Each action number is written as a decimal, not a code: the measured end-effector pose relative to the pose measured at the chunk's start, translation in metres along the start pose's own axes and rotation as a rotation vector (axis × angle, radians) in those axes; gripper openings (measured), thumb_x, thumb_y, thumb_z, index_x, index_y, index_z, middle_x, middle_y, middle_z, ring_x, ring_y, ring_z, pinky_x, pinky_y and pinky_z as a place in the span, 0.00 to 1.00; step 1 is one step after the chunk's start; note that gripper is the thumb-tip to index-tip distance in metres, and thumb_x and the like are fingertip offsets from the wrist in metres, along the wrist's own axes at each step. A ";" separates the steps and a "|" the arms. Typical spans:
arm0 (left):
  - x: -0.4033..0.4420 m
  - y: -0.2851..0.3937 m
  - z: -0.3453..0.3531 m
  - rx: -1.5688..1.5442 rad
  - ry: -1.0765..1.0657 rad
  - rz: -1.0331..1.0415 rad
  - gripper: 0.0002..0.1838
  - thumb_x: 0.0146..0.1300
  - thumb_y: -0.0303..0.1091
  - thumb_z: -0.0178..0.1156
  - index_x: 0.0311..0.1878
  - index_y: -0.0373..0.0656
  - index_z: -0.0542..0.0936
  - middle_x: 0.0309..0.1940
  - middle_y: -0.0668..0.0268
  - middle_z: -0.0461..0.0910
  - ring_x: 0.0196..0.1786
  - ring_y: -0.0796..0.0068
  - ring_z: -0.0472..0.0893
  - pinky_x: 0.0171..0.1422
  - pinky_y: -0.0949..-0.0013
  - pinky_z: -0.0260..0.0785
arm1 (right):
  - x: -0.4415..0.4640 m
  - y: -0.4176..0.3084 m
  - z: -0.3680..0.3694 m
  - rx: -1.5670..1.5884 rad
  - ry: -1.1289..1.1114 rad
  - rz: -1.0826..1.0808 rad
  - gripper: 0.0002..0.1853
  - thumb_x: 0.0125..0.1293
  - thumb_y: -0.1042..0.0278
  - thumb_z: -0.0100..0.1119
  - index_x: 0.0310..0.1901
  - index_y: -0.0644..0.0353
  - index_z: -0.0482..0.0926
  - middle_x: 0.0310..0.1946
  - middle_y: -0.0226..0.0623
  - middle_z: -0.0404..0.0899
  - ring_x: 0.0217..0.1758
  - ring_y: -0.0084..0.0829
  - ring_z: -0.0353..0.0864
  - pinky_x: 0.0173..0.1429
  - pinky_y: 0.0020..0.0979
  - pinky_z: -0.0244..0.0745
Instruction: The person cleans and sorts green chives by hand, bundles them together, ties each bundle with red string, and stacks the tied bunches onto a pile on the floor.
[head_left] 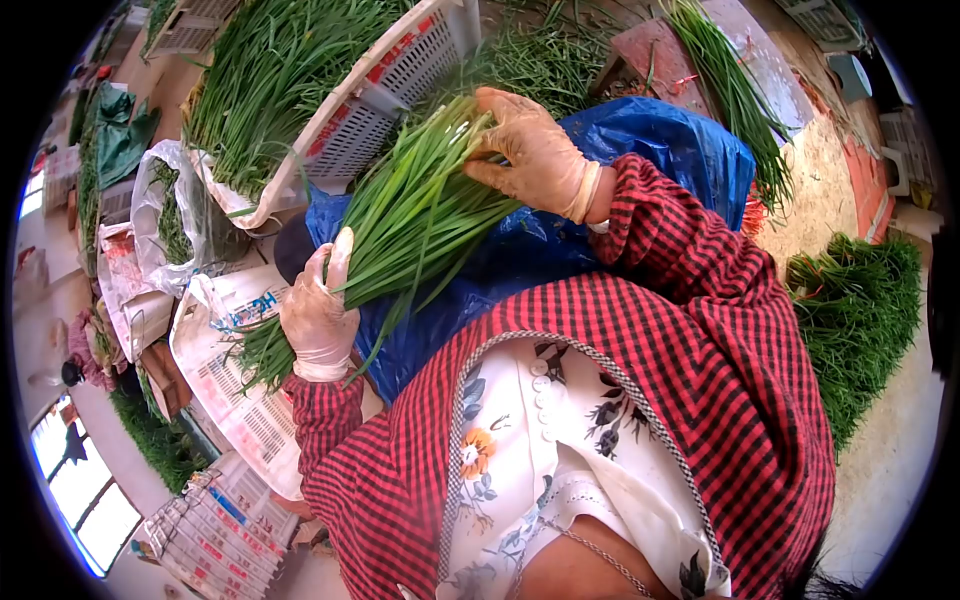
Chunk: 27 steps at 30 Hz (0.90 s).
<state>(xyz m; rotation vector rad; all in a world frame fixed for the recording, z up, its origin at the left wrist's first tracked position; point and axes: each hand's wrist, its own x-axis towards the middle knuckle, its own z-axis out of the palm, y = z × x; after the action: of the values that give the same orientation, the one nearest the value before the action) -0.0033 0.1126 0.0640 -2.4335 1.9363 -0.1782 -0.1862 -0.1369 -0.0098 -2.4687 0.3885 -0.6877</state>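
A bunch of long green leafy stalks point(420, 210) lies slantwise above the blue plastic sheet point(660, 150) on my lap. My left hand point(320, 310), in a thin pale glove, is wrapped round the lower leafy part, and the tips stick out beyond it at the lower left. At the bunch's upper end, my right hand point(535, 155), gloved too, has its fingers curved against the pale stalk ends. Its fingertips are partly hidden by the stalks.
A white slatted crate point(350, 130) full of green stalks point(270, 90) stands at the upper left. Loose greens lie beyond my hands. More stalks point(725, 80) rest on a low board at the upper right. Tied bundles point(860, 320) are on the floor at right.
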 end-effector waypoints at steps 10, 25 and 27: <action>-0.003 -0.006 0.007 -0.224 0.085 -0.106 0.32 0.53 0.26 0.62 0.64 0.50 0.71 0.45 0.63 0.81 0.42 0.59 0.83 0.43 0.65 0.75 | 0.000 0.016 -0.082 0.888 -0.404 0.279 0.17 0.69 0.58 0.56 0.47 0.65 0.79 0.40 0.33 0.81 0.45 0.21 0.76 0.51 0.25 0.71; -0.016 -0.022 0.029 -1.363 -0.124 -0.487 0.23 0.60 0.29 0.60 0.60 0.42 0.71 0.43 0.68 0.79 0.37 0.78 0.78 0.40 0.73 0.74 | -0.008 0.080 -0.081 0.604 -0.170 0.492 0.25 0.67 0.73 0.57 0.64 0.65 0.67 0.53 0.34 0.77 0.56 0.25 0.74 0.63 0.26 0.67; -0.021 -0.015 0.027 -1.498 -0.141 -0.709 0.18 0.61 0.31 0.60 0.55 0.43 0.73 0.37 0.71 0.78 0.34 0.82 0.76 0.36 0.76 0.71 | 0.000 0.067 -0.076 0.622 -0.103 0.408 0.19 0.67 0.72 0.57 0.59 0.64 0.73 0.47 0.32 0.77 0.52 0.23 0.75 0.59 0.25 0.69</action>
<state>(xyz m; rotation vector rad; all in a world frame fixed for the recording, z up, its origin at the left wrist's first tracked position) 0.0100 0.1348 0.0374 -3.5106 1.0020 2.0072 -0.2364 -0.2232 0.0063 -1.7575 0.5256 -0.4220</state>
